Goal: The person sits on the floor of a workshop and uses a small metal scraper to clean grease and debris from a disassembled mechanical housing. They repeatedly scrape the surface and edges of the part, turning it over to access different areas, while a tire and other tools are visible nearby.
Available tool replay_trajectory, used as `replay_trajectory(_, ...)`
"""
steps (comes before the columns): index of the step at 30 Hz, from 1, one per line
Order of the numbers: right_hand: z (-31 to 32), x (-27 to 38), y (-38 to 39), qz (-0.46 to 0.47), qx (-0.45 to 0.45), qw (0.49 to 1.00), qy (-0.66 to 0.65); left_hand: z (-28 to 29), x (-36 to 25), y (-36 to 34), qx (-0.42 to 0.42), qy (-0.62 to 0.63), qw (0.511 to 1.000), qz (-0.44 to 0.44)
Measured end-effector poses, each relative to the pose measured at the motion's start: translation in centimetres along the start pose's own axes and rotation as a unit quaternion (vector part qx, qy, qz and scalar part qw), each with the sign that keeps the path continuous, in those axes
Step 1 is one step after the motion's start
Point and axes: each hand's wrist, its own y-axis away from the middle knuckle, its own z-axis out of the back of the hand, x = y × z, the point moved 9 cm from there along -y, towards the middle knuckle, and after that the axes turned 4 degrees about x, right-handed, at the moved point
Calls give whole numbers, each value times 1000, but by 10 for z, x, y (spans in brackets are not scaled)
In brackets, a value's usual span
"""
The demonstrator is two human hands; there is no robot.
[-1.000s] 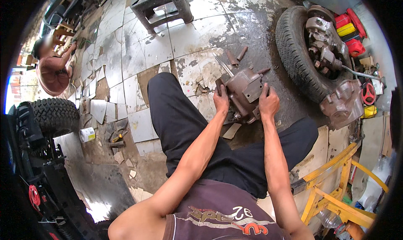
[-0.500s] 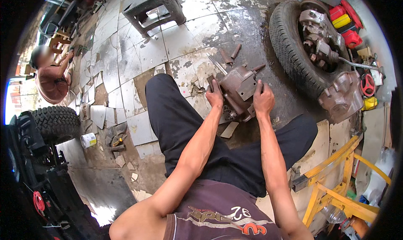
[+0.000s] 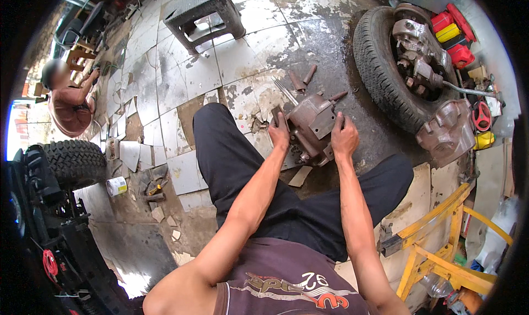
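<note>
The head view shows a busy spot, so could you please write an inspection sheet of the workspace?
Surface: pale floor tiles, stained and broken in places.
Job's things: brown metal casing between the hands, a flat plate against it.
Clutter: loose tile pieces, a white can, brown tubes beyond the casing.
Hands: left hand holds a small dark piece; right hand is at the plate's right side, grip unclear.
Cables: red cord, lower left.
Surroundings: dark stool, tyre, yellow frame; another person, upper left.
</note>
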Motion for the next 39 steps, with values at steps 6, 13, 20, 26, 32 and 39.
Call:
replay_trajectory(6,-7,-3,4,-15,26,999,-25,9,-4,10,-20,0,998,-53)
replay_trajectory(13,1,-1,1,3,-8,1000,-14,2,-12,13,17,-23,999,-23)
replay_trajectory(20,-2,7,1,-5,11,1000,-14,12,-16,10,-1,-38,998,-40)
replay_trajectory(26,-4,-2,4,-7,16,1000,6,5,-15,1,28,-19,999,-3)
replay_trajectory(32,-1,2,0,1,12,1000,-5,8,-31,14,-33,-70,994,-73)
replay_trajectory(39,-4,9,4,5,4,1000,-20,12,-15,8,-60,-44,990,-119)
